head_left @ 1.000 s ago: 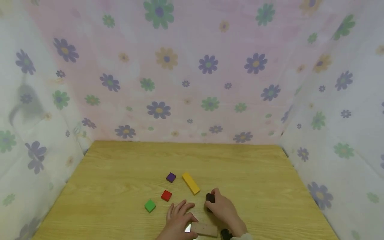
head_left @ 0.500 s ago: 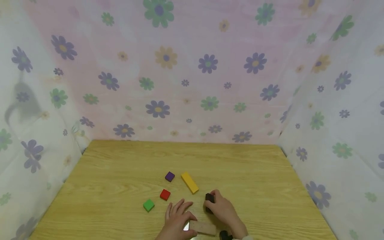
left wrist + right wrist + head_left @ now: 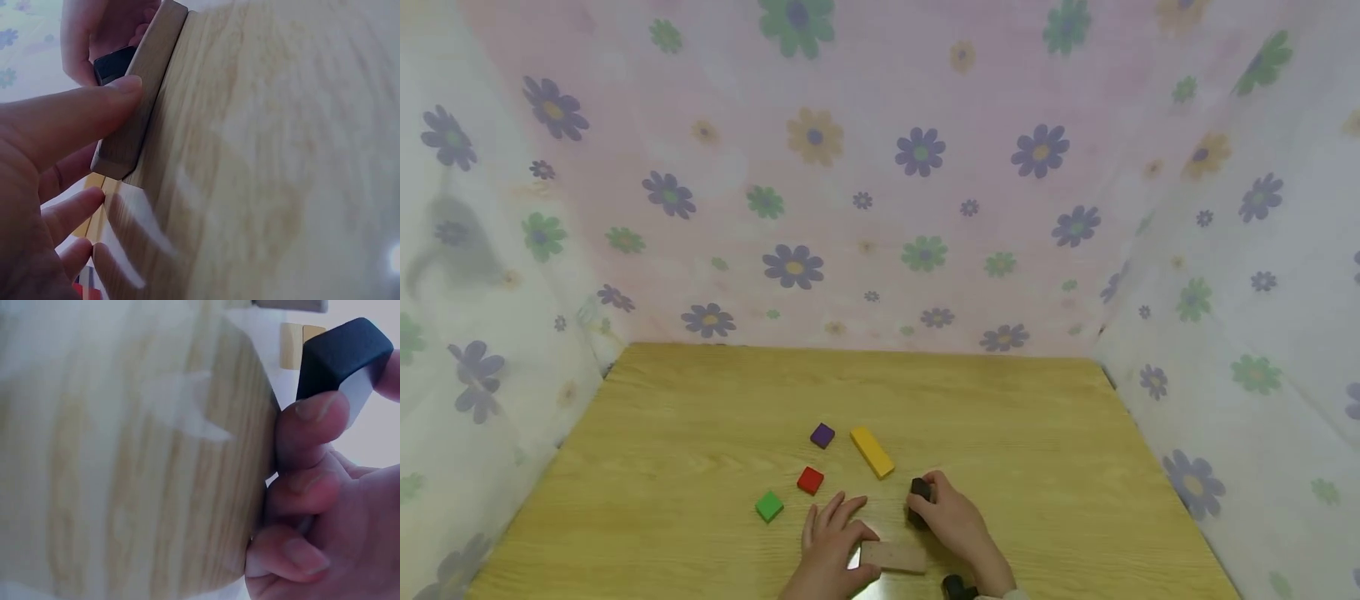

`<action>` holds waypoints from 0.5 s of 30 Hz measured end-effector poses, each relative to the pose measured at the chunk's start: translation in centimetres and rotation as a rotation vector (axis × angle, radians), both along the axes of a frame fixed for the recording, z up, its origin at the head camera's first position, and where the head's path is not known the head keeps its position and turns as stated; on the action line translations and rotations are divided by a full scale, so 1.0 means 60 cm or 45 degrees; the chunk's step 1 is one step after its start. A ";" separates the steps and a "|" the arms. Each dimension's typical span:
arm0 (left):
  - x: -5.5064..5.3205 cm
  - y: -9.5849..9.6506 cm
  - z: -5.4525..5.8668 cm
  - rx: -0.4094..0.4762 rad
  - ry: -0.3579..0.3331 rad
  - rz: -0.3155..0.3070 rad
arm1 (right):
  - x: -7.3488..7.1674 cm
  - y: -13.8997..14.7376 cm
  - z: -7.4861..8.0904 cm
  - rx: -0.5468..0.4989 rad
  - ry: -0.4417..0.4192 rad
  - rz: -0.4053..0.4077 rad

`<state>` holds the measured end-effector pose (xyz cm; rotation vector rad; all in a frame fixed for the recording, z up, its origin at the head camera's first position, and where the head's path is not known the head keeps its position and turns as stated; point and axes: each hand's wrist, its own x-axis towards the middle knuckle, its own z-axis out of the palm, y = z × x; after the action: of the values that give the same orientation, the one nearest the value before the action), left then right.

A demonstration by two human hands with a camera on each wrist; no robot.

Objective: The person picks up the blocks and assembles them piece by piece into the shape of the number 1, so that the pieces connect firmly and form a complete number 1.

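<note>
In the head view my left hand (image 3: 831, 550) lies at the near side of the table, holding a plain wooden block (image 3: 892, 557) by its left end. The left wrist view shows the thumb on one face of this wooden block (image 3: 144, 94), which stands on its narrow edge on the tabletop; the index finger is mostly hidden behind it. To its upper right, my right hand (image 3: 955, 517) pinches a black block (image 3: 919, 502) between thumb and fingers. In the right wrist view the black block (image 3: 344, 353) is held up at a tilt, with the other fingers curled against the tabletop.
Beyond the hands lie a yellow bar (image 3: 872, 452), a purple block (image 3: 822, 436), a red block (image 3: 810, 480) and a green block (image 3: 769, 507). They rest on the wood-grain table (image 3: 1037, 417), with flowered cloth (image 3: 850, 183) behind and at both sides.
The left hand has shifted slightly left and away from the person, carrying the wooden block along. The black block stays in the right hand's pinch. The whole head view has drifted a little.
</note>
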<state>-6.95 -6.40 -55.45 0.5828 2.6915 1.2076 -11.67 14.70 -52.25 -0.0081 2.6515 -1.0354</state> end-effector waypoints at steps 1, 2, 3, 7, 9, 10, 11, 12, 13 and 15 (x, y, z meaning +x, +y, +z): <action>0.000 -0.001 0.001 0.006 0.006 0.009 | 0.000 -0.002 0.001 -0.012 0.005 0.000; 0.000 -0.002 0.001 0.011 0.010 0.016 | 0.000 -0.003 0.002 -0.023 0.010 0.002; 0.000 -0.002 0.001 0.011 0.008 0.024 | 0.000 -0.005 0.003 -0.032 0.015 0.008; 0.000 -0.004 0.000 0.013 -0.002 0.044 | -0.001 -0.010 0.006 -0.038 0.025 0.026; -0.001 -0.003 -0.001 0.010 0.008 0.054 | -0.003 -0.012 0.007 -0.034 0.032 0.033; -0.002 -0.003 -0.001 0.014 0.018 0.057 | -0.004 -0.013 0.008 -0.038 0.035 0.036; -0.002 -0.003 -0.002 0.018 0.027 0.061 | -0.005 -0.014 0.008 -0.042 0.037 0.041; -0.003 -0.003 -0.002 0.025 0.032 0.066 | -0.006 -0.014 0.008 -0.047 0.040 0.041; -0.003 -0.003 -0.002 0.036 0.034 0.076 | -0.007 -0.015 0.008 -0.055 0.040 0.041; -0.002 -0.003 -0.003 0.060 0.036 0.097 | -0.008 -0.016 0.008 -0.064 0.037 0.041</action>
<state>-7.09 -6.56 -55.62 0.5115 2.7385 1.2939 -12.15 13.76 -51.78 -0.0774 2.6416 -1.0996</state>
